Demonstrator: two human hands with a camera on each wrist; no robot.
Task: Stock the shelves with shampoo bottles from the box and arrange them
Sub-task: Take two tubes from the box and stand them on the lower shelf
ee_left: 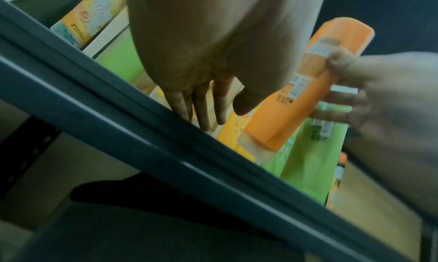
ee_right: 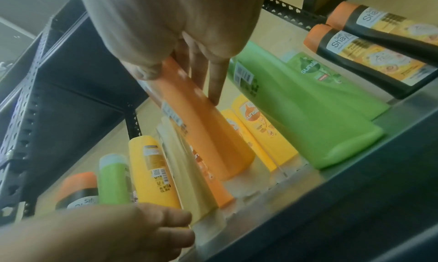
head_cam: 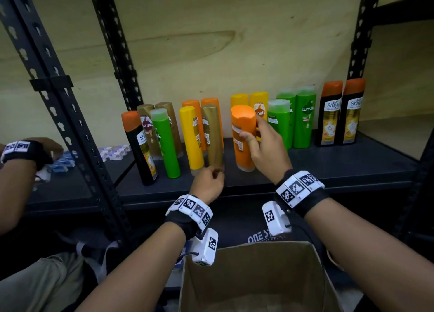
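Note:
My right hand [head_cam: 260, 142] grips an orange shampoo bottle [head_cam: 243, 142] around its upper half, thumb on the near face and fingers behind. The bottle stands slightly tilted on the dark shelf [head_cam: 328, 168], in front of two yellow bottles [head_cam: 258, 102]. The right wrist view shows this grip [ee_right: 184, 65] on the orange bottle [ee_right: 208, 138]. My left hand [head_cam: 207, 182] is at the shelf's front edge, fingertips by the base of a gold bottle [head_cam: 212, 133]. In the left wrist view its fingers [ee_left: 201, 105] are fairly straight and hold nothing.
Green [head_cam: 303, 119], black-and-orange [head_cam: 340, 114], yellow [head_cam: 191, 137] and gold bottles stand in loose rows along the shelf. An open cardboard box [head_cam: 253, 276] sits below my arms. Another person's hand [head_cam: 30, 151] works over small blue packs [head_cam: 63, 163] on the neighbouring shelf, left.

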